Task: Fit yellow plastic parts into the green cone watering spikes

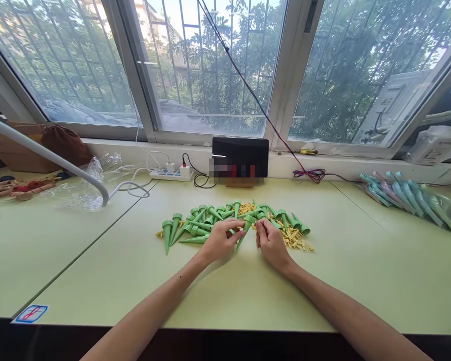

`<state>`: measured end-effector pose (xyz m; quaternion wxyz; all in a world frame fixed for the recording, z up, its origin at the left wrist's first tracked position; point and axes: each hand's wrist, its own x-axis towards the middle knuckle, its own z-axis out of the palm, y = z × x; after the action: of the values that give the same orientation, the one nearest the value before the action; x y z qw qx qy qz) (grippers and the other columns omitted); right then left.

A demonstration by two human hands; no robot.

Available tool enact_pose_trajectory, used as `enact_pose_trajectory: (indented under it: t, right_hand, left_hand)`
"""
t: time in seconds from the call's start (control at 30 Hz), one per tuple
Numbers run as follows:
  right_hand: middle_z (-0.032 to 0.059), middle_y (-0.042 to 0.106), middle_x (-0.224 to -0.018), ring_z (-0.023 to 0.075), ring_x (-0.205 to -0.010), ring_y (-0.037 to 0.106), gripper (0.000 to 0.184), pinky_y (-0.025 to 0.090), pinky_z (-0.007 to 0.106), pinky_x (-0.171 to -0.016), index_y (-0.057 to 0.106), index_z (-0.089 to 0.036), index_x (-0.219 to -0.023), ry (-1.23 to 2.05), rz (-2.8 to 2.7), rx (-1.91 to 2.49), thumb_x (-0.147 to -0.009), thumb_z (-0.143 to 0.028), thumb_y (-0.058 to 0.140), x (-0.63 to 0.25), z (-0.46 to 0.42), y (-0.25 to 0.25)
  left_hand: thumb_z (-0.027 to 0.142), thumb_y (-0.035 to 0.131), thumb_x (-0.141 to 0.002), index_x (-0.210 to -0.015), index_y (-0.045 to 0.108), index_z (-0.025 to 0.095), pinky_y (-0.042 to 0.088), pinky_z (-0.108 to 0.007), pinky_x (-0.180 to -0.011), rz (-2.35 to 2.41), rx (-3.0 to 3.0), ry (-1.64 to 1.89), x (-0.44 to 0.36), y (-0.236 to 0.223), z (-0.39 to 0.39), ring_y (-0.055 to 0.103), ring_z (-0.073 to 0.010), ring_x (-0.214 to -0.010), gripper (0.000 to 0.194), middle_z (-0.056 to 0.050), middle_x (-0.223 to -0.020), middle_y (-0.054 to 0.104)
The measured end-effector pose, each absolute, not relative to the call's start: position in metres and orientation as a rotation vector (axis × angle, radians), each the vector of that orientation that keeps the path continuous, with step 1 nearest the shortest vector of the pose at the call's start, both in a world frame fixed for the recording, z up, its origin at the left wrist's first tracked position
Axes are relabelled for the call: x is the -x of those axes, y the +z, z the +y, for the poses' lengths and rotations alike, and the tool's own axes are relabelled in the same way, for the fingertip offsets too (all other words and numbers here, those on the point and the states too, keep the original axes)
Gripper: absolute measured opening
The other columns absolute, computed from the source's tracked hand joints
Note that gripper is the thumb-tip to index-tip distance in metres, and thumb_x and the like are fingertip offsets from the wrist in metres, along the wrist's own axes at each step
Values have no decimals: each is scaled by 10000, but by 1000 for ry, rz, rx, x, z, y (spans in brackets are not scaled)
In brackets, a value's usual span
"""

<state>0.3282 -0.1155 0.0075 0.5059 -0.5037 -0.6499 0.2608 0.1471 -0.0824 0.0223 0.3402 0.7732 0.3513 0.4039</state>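
My left hand [218,240] is closed around the capped top of a green plastic watering spike [247,226], whose point slants down toward the table. Close to the right side of that cap, my right hand [273,243] has its fingertips pinched together. A tiny piece may be between them, but it is too small to make out. Behind both hands lies a heap of similar green spikes [167,234] with ribbed caps, pointing in various directions. Small yellow plastic pegs [293,237] are scattered among them, mostly on the right and at the back.
The pale table [225,301] runs along a window. At the back stand a dark tablet [240,155] and a power strip [172,173] with cables. Bagged items [408,193] lie at right. A white tubular arm [60,158] crosses the left, near crinkled clear plastic [86,193].
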Motion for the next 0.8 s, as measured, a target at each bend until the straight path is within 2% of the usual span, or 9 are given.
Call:
enact_pose_trajectory:
  t: [0.17, 0.43, 0.8]
  right_hand:
    - [-54, 467, -498, 139, -433, 454, 337, 353, 266, -494, 464, -228, -767, 673, -1545, 1184, -1012, -442, 377, -328, -114, 3]
    - [-52, 457, -492, 141, -418, 460, 357, 362, 266, -469, 443, -236, -750, 717, -1511, 1170, -1003, -476, 371, -330, -109, -2]
    - [-61, 447, -485, 135, -411, 446, 321, 345, 260, -459, 427, -235, -752, 746, -1518, 1165, -1002, -428, 370, -329, -110, 1]
  left_hand:
    - [263, 610, -870, -1042, 739, 195, 489, -206, -565, 920, -2110, 1068, -148, 25, -85, 620, -136, -762, 225, -54, -942, 687]
    - [307, 677, -822, -1038, 758, 221, 471, -217, -518, 905, -2098, 1070, -147, 26, -84, 580, -107, -658, 246, -57, -984, 697]
    - [268, 641, -857, -1023, 754, 238, 462, -215, -550, 915, -2148, 1103, -147, 21, -82, 599, -133, -762, 203, -42, -932, 658]
